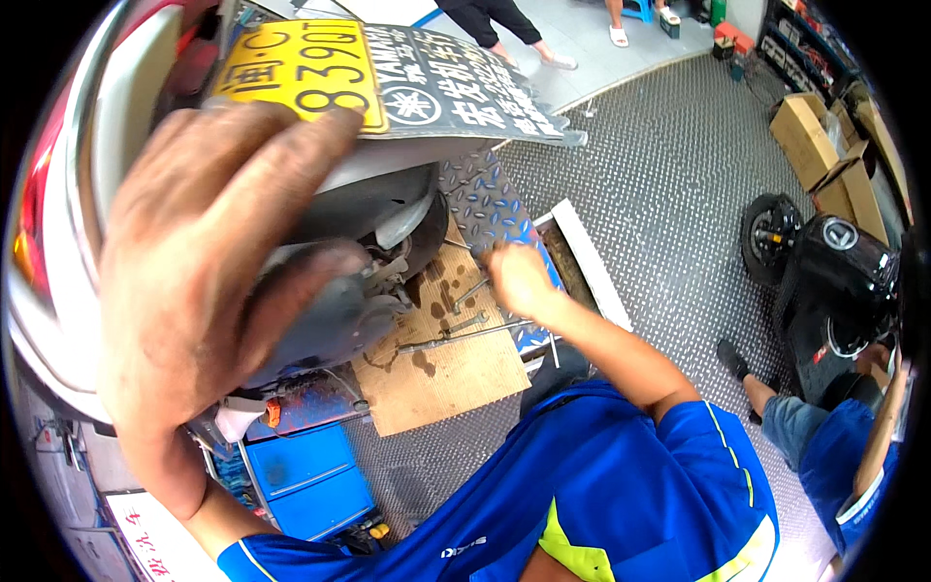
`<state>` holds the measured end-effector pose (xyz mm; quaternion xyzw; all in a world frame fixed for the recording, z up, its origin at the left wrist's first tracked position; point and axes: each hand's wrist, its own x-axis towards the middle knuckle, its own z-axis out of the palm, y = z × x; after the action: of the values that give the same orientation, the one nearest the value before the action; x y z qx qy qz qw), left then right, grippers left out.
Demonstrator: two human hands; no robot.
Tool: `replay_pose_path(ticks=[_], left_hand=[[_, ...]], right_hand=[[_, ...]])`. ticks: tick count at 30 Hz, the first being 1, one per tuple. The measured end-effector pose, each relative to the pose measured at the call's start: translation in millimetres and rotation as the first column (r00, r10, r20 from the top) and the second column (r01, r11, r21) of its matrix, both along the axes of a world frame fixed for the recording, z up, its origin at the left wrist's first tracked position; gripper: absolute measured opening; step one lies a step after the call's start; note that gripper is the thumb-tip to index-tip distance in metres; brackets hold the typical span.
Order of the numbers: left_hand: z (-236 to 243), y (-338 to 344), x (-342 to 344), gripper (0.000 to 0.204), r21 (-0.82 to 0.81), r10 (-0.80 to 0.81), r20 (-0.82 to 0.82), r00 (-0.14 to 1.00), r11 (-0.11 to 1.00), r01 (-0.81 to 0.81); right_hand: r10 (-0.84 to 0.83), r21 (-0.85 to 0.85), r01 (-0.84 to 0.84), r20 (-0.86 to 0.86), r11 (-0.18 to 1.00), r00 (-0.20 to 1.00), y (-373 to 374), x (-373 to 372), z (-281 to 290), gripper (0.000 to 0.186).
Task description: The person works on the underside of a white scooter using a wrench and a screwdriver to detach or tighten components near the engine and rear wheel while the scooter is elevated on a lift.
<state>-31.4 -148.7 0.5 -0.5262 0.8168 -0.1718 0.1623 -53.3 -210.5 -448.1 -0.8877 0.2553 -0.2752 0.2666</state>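
Note:
My left hand (208,262) looms large in front of the rear of a light-coloured scooter. Its fingers are bent and the thumb stands apart, with nothing seen between them; the fingertips overlap the yellow number plate (335,63), and I cannot tell if they touch it. Lower down to the right, my right hand (524,279) is closed in a fist over the edge of a stained cardboard sheet (475,383); what it may hold is hidden. Beside it on the cardboard lie a wrench (465,323) and a long metal bar tool (432,344). The scooter's dark rear wheel (424,238) shows beneath the fender.
A blue toolbox (310,480) stands at lower left. The patterned metal platform (485,189) has a white-edged gap (592,267) beside it. At right, a person in blue (834,446) is by a black scooter (834,272), near cardboard boxes (805,141). People's legs (504,24) show at the back.

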Motion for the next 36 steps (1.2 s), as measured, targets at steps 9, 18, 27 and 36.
replay_pose_path(ticks=[9,18,27,36], left_hand=[[-73,141,38,0.071,0.643,0.293,-0.394,0.871,0.765,0.034],[-344,218,96,0.047,0.554,0.588,-0.806,-0.070,0.708,-0.438],[-407,158,133,0.020,0.613,0.225,-0.586,-0.778,0.751,-0.244],[-506,106,185,0.045,0.377,-0.120,-0.155,-0.981,0.910,-0.171]], right_hand=[[0.068,0.210,0.003,-0.327,0.978,0.943,-90,31,-40,0.031],[0.092,0.110,-0.053,-0.389,0.993,0.917,-78,44,-27,0.019],[-0.502,0.773,-0.577,0.401,-0.264,0.766,-14,-5,-2,0.019],[-0.354,0.823,-0.532,0.446,-0.197,0.822,19,-14,17,0.021]])
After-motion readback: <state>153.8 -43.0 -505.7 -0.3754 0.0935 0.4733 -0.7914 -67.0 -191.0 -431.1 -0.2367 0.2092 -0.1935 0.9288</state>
